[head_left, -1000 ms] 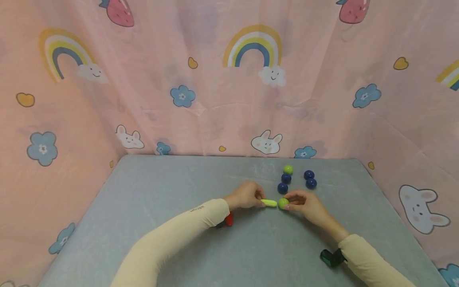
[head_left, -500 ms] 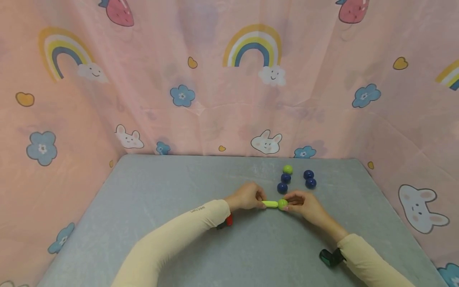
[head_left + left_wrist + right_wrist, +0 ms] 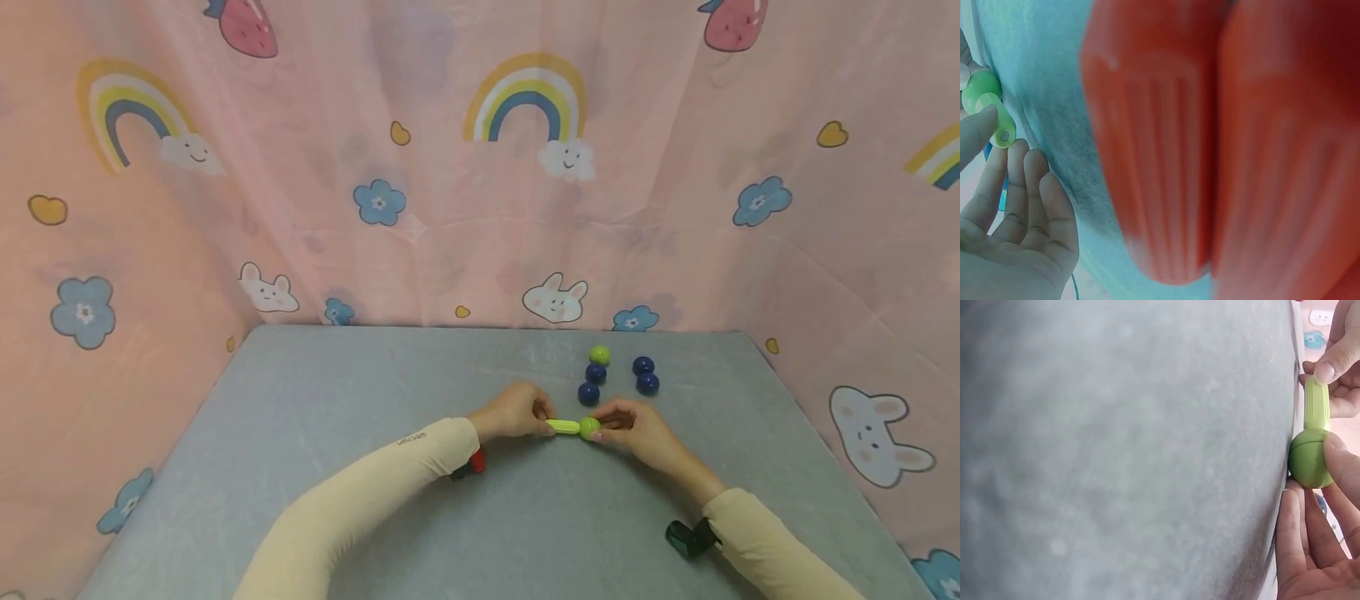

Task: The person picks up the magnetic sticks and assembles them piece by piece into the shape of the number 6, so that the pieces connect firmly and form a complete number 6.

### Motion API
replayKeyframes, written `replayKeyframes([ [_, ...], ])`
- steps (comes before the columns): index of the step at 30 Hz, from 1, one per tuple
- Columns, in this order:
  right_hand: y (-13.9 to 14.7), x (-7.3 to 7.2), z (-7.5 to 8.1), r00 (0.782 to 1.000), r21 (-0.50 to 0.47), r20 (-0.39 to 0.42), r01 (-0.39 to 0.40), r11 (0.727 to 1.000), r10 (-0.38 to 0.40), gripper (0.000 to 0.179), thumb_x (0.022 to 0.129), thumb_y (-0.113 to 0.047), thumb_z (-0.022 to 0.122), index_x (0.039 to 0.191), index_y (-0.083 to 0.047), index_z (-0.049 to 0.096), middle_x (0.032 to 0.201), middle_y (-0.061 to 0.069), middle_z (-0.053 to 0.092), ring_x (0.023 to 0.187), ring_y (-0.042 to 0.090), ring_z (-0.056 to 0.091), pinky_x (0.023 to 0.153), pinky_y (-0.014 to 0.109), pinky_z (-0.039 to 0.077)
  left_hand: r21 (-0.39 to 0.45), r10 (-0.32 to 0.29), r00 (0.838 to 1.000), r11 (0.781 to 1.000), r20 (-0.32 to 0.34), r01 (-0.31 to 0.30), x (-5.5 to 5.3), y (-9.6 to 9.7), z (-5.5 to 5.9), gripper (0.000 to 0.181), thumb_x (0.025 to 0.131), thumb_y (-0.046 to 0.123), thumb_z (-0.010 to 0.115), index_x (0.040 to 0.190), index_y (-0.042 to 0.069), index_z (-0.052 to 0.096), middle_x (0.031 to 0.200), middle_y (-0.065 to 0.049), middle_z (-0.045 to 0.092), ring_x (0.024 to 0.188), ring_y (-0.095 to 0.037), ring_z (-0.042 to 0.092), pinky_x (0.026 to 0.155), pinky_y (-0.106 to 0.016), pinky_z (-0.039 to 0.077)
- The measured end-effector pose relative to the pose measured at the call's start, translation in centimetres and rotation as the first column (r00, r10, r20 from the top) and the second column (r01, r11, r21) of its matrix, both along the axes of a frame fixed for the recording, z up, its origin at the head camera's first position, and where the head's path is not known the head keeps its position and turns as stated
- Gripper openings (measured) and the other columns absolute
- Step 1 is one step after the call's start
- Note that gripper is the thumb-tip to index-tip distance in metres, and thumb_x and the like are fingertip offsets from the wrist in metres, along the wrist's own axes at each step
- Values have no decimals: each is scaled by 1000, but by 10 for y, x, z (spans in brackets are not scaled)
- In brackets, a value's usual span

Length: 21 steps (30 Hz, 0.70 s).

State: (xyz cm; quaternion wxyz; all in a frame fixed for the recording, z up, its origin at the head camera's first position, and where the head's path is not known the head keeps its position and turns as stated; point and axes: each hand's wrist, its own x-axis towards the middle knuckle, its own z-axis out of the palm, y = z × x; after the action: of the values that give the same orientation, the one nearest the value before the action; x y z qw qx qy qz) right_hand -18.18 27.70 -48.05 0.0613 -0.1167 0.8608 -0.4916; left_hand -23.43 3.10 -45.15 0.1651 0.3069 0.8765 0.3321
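My left hand (image 3: 517,410) pinches one end of a short yellow-green ribbed stick (image 3: 1317,403), whose tip has a small hole in the left wrist view. My right hand (image 3: 637,429) holds a green ball (image 3: 1310,459) with a seam between thumb and fingers. The stick's other end meets the ball; how deep it sits inside cannot be told. Both hands work just above the grey table. Behind them lie another green ball (image 3: 599,355) and two dark blue balls (image 3: 596,373) in a line.
Two more dark blue balls (image 3: 647,383) lie farther right on the grey table (image 3: 337,375). Large red ribbed pieces (image 3: 1154,162) fill much of the left wrist view, blurred and close. A pink patterned curtain (image 3: 450,250) surrounds the table. A black device (image 3: 688,540) sits at my right wrist.
A second ago a small gap separated the stick from the green ball. They have come together and now touch in a line. Both hands have barely shifted.
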Motion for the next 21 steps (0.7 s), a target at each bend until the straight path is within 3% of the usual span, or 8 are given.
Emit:
replayKeyframes([
  [12,1,0,0,1000,24,2,2,1000,-3,33,85,-22,78,112,-5,69,112,16,71,94,10,69,78,20,56,4,-21,998,1000,55,21,-6,-1,-1,14,81,12,82,93,8,76,83,-3,73,67,-1,55,61,-13,45],
  [21,0,2,1,1000,11,11,-1,1000,1,33,85,-20,78,112,-4,69,112,18,71,91,5,68,78,20,56,-38,-126,975,990,184,135,-25,-5,6,20,80,6,81,100,6,75,92,-6,75,74,-3,60,68,-14,48],
])
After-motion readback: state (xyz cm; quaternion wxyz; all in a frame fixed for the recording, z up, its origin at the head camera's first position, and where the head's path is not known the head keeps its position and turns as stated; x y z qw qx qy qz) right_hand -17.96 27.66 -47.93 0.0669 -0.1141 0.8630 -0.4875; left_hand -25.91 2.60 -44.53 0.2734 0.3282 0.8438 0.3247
